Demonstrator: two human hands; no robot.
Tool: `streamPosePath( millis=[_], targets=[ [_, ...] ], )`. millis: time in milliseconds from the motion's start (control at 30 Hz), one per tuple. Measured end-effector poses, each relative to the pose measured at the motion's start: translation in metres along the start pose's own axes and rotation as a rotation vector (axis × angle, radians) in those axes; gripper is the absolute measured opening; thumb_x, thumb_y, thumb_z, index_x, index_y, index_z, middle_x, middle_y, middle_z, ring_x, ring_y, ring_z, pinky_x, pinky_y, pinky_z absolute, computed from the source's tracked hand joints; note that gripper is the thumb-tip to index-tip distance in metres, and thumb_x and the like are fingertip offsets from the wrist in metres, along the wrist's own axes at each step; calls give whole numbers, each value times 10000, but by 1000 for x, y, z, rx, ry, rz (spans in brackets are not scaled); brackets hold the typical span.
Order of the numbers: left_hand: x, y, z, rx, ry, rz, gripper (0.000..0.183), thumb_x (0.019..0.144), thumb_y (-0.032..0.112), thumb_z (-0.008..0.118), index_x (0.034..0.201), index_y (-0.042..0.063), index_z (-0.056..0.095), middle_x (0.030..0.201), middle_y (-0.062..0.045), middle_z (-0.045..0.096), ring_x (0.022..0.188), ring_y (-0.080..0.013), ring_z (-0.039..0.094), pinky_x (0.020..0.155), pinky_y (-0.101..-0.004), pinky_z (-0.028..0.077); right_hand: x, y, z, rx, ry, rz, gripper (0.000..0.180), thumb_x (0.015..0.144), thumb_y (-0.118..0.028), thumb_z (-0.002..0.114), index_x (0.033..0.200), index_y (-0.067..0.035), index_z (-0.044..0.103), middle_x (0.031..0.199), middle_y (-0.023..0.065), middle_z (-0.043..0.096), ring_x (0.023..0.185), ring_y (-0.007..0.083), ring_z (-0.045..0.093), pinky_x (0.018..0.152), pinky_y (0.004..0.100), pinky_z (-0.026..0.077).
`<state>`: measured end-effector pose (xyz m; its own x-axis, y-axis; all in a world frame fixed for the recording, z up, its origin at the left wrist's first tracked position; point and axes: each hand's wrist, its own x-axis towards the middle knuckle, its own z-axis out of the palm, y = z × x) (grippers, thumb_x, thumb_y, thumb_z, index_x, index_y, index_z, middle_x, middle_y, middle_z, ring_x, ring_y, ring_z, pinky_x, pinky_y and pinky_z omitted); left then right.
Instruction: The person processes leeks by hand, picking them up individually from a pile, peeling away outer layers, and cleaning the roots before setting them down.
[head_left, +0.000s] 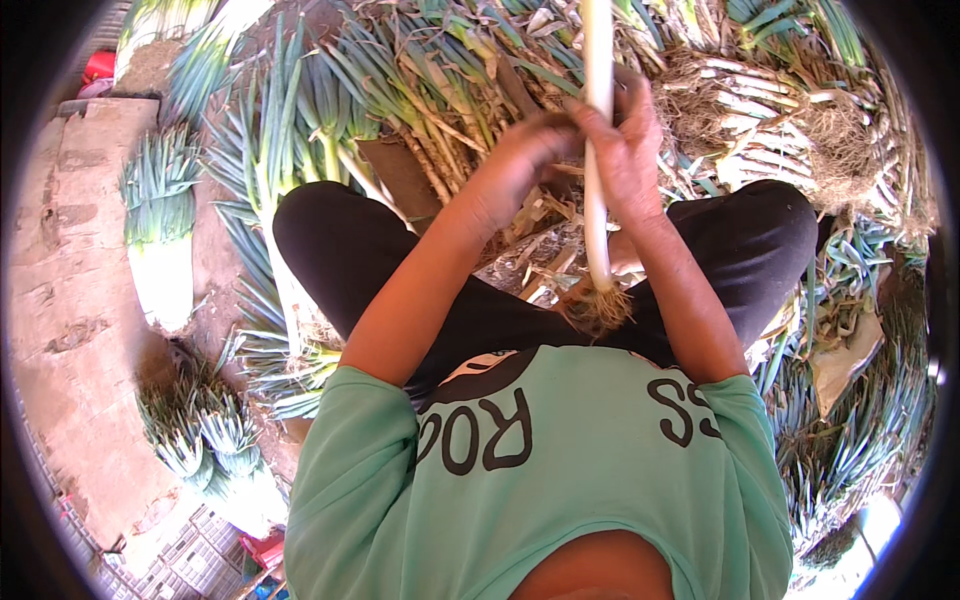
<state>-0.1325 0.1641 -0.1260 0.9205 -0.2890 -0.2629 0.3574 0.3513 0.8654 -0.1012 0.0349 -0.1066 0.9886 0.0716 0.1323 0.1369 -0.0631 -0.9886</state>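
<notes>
A long Welsh onion (598, 52) with a clean white shaft stands in front of me, its brown root tuft (606, 306) towards my body. My right hand (634, 150) grips the shaft partway up, the thumb lying across it. My left hand (529, 161) is blurred and close against the shaft's left side. Its fingertips are partly hidden, so I cannot tell whether they pinch anything. Torn dry husks and leaf scraps (544, 259) litter the ground between my crossed legs, below the onion.
Unpeeled onions (442, 82) lie heaped ahead, with a rooty pile (772, 127) ahead right. White-shafted onions (276, 277) lie by my left knee. Bundled onions (161, 232) rest farther left beside wooden boards (82, 262). More green tops (847, 420) and scraps are at my right.
</notes>
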Motion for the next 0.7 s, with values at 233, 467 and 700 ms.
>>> streamPosePath(
  millis=[233,467,700],
  targets=[
    [-12,38,-43,-399,400,335,329,914,301,513,1057,6,540,673,-19,440,613,-150,439,589,-302,418,-73,25,39,-388,-542,6,595,839,-208,642,1306,-70,300,899,253,612,826,364,639,705,431,536],
    [-86,162,-144,7,664,845,228,940,259,494,970,33,495,664,-38,448,582,-144,425,506,-283,364,-89,91,5,-668,-741,-89,446,815,-252,621,1165,-34,453,847,247,616,849,407,591,713,496,458],
    [-190,240,-284,454,1195,812,235,840,206,666,774,64,490,584,-44,475,444,-145,436,417,-284,363,-79,110,7,-576,-804,56,332,808,-239,618,1022,-4,522,827,257,603,844,417,584,716,476,443]
  ],
)
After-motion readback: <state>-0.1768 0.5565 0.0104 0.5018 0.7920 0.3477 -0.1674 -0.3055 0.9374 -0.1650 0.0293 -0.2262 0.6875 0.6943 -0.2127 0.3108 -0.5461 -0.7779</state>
